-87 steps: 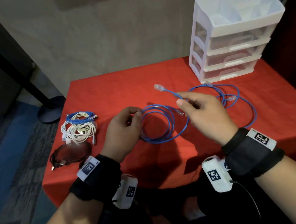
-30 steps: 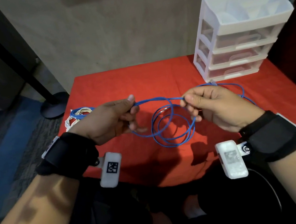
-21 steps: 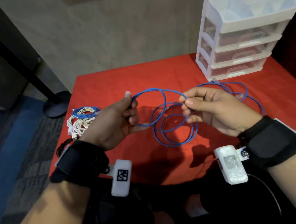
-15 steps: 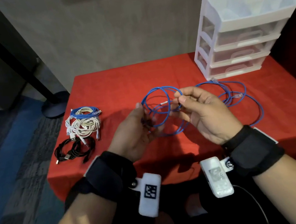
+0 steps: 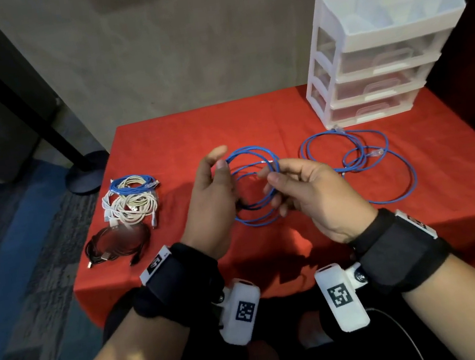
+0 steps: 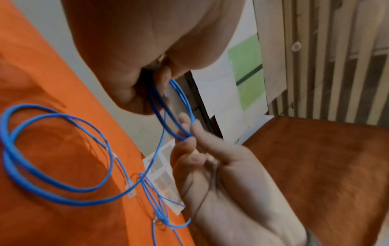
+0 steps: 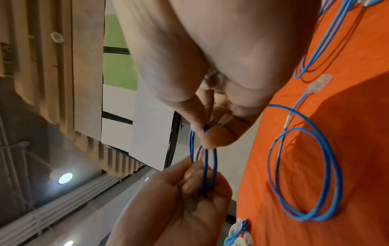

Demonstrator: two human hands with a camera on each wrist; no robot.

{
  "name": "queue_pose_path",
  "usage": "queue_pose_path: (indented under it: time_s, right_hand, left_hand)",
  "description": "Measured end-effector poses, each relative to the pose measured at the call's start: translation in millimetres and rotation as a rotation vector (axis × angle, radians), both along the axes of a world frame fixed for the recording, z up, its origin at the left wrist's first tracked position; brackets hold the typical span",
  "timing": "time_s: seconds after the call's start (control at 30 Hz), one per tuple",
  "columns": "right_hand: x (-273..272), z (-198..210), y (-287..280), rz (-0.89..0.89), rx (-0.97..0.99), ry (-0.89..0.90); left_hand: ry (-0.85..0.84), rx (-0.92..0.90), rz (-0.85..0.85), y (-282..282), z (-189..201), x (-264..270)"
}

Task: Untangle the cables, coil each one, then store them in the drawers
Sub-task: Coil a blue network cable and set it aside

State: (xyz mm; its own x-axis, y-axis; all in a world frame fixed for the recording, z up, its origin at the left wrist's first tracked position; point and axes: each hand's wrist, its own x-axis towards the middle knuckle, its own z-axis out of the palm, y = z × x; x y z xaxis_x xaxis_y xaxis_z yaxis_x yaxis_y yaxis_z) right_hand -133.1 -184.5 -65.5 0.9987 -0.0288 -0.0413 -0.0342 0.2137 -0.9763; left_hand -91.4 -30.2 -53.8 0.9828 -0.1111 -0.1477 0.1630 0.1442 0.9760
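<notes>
A thin blue cable (image 5: 257,184) is held as a coil above the red table (image 5: 252,122). My left hand (image 5: 221,163) grips its left side, fingers curled round several loops (image 7: 207,181), thumb raised. At the coil's right side my right hand (image 5: 269,175) pinches a strand between thumb and forefinger (image 7: 207,133). Lower loops (image 6: 52,158) hang down to the cloth, with a clear plug (image 6: 130,189) beside them. A second blue cable (image 5: 360,161) lies loose to the right. The white drawer unit (image 5: 380,50) stands at the back right, its drawers closed.
Coiled blue and white cables (image 5: 132,198) and a coiled black cable (image 5: 117,247) lie near the table's left edge. A dark pole with a round base (image 5: 87,171) stands on the floor to the left. A beige wall runs behind the table.
One second ago my hands held the cable stretched wide apart. They have come together and another loop has joined the coil in my left hand.
</notes>
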Motion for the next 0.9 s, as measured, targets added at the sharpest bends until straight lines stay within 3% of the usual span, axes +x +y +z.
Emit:
queue_pose_path:
  time_s: [0.1,0.17,0.23,0.37,0.53,0.57,0.7,0.8,0.9]
  right_hand:
    - [2,-1,-11,0.015,-0.044,-0.008]
    - [0,1,-17,0.057,-0.091,-0.014]
    - [1,1,-21,0.069,-0.237,-0.04]
    - [9,0,-23,-0.055,-0.785,-0.262]
    - [13,7,-26,-0.033,-0.987,-0.399]
    - [12,11,-27,0.001,-0.981,-0.382]
    - [9,22,-32,0.136,-0.631,-0.187]
    - [6,24,-38,0.239,-0.622,-0.094]
    - [5,10,-35,0.313,-0.63,0.036]
  left_hand:
    - [0.159,-0.132,-0.161,10,10,2]
    - [0.165,-0.142,-0.224,15,14,3]
    - [0.111,-0.071,-0.218,16,15,1]
    - [-0.035,0.109,-0.251,13,17,-5]
    - [-0.16,0.214,-0.358,18,28,-8]
    - [-0.199,0.255,-0.368,20,30,-7]
    - [-0.276,0.339,-0.239,32,27,1]
    - [-0.236,0.273,-0.141,35,22,3]
    - [-0.106,0.08,-0.021,37,18,2]
